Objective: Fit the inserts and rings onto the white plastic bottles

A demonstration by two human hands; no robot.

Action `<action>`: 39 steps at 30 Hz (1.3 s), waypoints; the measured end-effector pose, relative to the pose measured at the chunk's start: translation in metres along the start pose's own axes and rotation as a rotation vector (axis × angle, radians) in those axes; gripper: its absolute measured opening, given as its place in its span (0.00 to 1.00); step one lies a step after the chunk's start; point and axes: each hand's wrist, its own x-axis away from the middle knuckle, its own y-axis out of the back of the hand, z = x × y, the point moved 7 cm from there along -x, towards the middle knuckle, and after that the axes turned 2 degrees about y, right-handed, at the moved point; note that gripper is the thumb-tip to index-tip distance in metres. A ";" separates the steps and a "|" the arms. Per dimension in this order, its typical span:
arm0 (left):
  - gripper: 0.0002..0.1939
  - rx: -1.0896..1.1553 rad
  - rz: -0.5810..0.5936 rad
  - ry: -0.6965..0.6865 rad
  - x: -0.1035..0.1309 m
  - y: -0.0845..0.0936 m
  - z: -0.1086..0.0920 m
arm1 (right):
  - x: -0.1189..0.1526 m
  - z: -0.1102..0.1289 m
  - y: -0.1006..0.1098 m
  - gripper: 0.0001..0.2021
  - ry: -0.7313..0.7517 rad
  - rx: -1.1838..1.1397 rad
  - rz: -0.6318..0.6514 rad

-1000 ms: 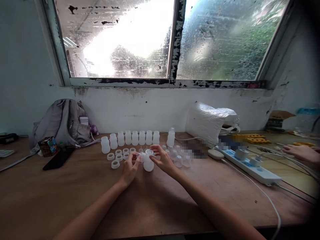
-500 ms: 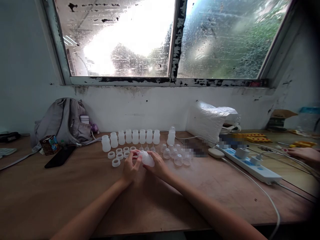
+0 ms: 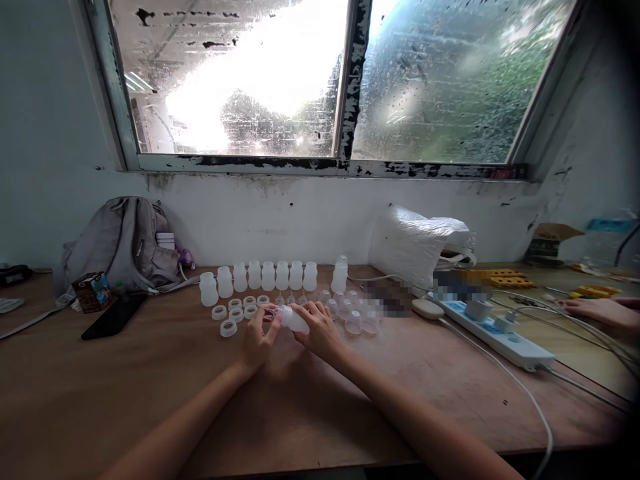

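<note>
A frosted white bottle [image 3: 296, 321] lies tilted between my two hands, its neck end toward the left. My right hand [image 3: 320, 328] is wrapped round its body. At the neck end, my left hand [image 3: 261, 337] pinches a small clear piece, partly hidden by the fingers. Behind stand several frosted bottles [image 3: 269, 275] in a row, with one capped bottle [image 3: 340, 275] apart to their right. Several white rings [image 3: 229, 328] lie left of my hands, clear teats [image 3: 291, 299] just behind them, and clear domed caps [image 3: 353, 323] to the right.
On the left are a grey backpack [image 3: 120, 247], a small box [image 3: 92, 292] and a black phone [image 3: 114, 317]. A white power strip [image 3: 500, 335] with cables lies on the right, near a silvery bag [image 3: 407, 247]. Another person's hand [image 3: 600, 312] is at the far right.
The bottle in my hands has turned a little, showing its neck end more clearly. The fingers of my right hand have shifted over it. The view has moved slightly.
</note>
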 end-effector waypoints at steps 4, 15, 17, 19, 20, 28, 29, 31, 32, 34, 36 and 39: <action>0.11 -0.007 0.025 0.005 0.000 -0.001 0.002 | 0.000 0.000 0.001 0.24 0.012 0.025 0.001; 0.12 -0.033 0.023 0.071 -0.003 0.002 0.009 | 0.002 0.006 0.008 0.24 0.070 0.095 -0.022; 0.12 -0.024 0.043 0.078 -0.003 0.001 0.011 | 0.002 0.008 0.009 0.25 0.082 0.102 -0.013; 0.13 -0.022 0.054 0.084 -0.003 0.001 0.013 | 0.003 0.009 0.008 0.26 0.090 0.106 -0.005; 0.14 -0.025 0.057 0.090 -0.004 0.000 0.015 | 0.003 0.010 0.007 0.26 0.092 0.108 -0.002; 0.18 -0.085 0.063 0.130 -0.004 0.001 0.026 | 0.007 0.013 0.004 0.27 0.111 0.113 -0.004; 0.18 -0.087 0.064 0.133 -0.004 0.001 0.026 | 0.007 0.014 0.004 0.27 0.112 0.112 -0.005; 0.19 -0.091 0.056 0.137 -0.004 0.001 0.025 | 0.007 0.015 0.004 0.28 0.115 0.112 0.000; 0.19 -0.091 0.050 0.138 -0.003 0.001 0.025 | 0.007 0.016 0.004 0.28 0.116 0.111 0.002; 0.20 -0.086 0.039 0.143 -0.003 0.001 0.024 | 0.007 0.017 0.003 0.28 0.121 0.099 0.006; 0.21 -0.078 0.036 0.153 -0.002 0.000 0.023 | 0.006 0.015 0.002 0.27 0.112 0.066 -0.003; 0.20 -0.072 0.028 0.159 -0.002 0.000 0.022 | 0.005 0.009 0.002 0.23 0.072 -0.012 -0.038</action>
